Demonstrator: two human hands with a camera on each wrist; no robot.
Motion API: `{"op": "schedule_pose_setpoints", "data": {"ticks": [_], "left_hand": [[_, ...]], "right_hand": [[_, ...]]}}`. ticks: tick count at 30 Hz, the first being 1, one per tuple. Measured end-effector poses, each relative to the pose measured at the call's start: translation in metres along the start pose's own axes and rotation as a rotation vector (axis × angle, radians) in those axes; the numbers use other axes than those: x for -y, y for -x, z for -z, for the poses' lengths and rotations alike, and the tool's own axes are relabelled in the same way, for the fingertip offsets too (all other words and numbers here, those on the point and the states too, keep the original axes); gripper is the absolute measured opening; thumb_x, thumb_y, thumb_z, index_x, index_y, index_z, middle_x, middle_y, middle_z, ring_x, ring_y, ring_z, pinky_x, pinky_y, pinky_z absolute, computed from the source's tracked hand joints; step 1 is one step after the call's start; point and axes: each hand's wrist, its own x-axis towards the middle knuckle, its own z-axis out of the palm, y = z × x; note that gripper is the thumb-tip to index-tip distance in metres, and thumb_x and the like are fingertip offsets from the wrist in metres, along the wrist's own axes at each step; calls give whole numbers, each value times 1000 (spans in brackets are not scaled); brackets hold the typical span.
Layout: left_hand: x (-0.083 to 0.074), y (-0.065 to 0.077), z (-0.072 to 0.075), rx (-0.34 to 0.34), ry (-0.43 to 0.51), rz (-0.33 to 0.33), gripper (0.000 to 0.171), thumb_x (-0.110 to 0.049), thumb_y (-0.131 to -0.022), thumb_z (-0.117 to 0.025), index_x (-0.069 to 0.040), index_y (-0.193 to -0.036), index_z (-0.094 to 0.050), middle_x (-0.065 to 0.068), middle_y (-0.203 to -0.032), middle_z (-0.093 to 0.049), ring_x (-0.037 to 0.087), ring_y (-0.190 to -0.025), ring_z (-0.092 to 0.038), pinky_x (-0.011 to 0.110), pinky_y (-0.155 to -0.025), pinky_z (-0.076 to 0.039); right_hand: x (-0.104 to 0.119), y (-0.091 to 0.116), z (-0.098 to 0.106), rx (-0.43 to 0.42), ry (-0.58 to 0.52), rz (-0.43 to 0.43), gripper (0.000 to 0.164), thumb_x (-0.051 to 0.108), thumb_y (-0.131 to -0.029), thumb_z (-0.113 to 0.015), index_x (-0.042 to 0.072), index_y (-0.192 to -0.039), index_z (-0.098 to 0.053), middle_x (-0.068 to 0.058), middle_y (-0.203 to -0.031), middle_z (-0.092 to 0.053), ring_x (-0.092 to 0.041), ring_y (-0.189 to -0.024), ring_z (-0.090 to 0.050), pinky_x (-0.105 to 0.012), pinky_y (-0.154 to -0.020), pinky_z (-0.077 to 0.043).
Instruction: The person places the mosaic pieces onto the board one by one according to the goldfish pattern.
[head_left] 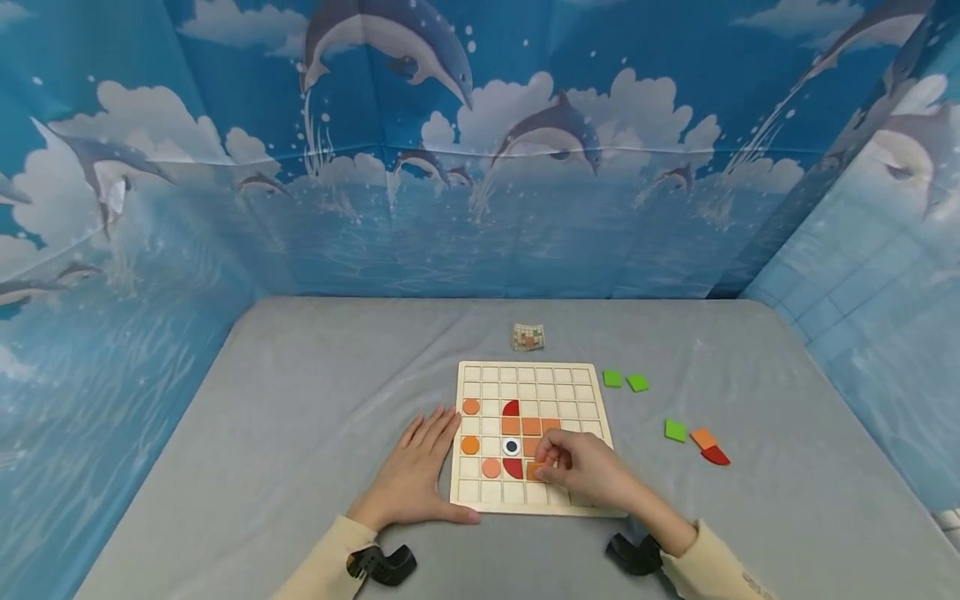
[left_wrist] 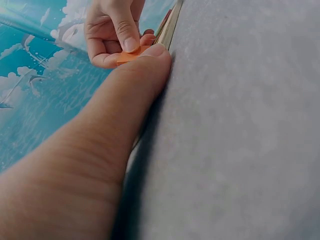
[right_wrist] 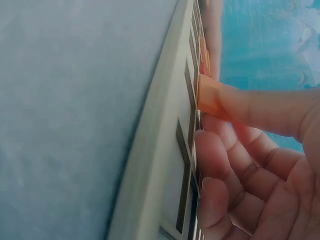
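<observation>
A wooden grid board lies on the grey cloth. My right hand pinches an orange square tile between thumb and fingers, low over the board's lower middle cells. That tile is just right of a red quarter-round piece. My left hand lies spread along the board's left side, fingertips at the edge and thumb by the lower left corner. On the grid are several orange squares, another red quarter-round piece, a white piece with a dark dot and orange discs.
Right of the board lie green squares, an orange square and a red quarter-round piece. A small patterned card lies behind the board. A dolphin-print curtain stands around the table.
</observation>
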Motion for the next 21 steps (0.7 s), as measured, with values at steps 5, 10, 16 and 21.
{"op": "schedule_pose_setpoints", "data": {"ticks": [5, 10, 16, 21], "left_hand": [[-1, 0, 1, 12, 9, 16, 130, -93, -60, -45, -10, -154, -8, 3, -158, -9, 18, -143, 0, 39, -113, -1], [0, 1, 0, -6, 10, 6, 130, -92, -61, -46, -10, -154, -9, 3, -158, -10, 19, -143, -1, 39, -113, -2], [1, -1, 1, -8, -3, 3, 130, -92, -60, -46, -9, -154, -9, 4, -158, -10, 18, -143, -1, 39, -113, -1], [-2, 1, -1, 6, 2, 12, 130, -93, -60, -44, -10, -154, -8, 3, -158, -8, 18, -143, 0, 38, -113, 0]], "right_hand": [[4, 0, 1, -38, 72, -2, 17, 13, -81, -76, 20, -80, -60, 12, -66, -52, -4, -56, -45, -22, -51, -39], [7, -1, -2, -88, 155, -30, 17, 15, -80, -77, 22, -77, -61, 14, -64, -50, -3, -56, -44, -23, -51, -38], [11, -3, -3, -115, 233, -53, 16, 19, -79, -78, 23, -76, -62, 15, -63, -48, -2, -55, -42, -23, -51, -37], [11, 0, -4, -105, 235, -56, 17, 19, -79, -78, 24, -75, -62, 16, -66, -49, -2, -56, -43, -23, -52, -38]]}}
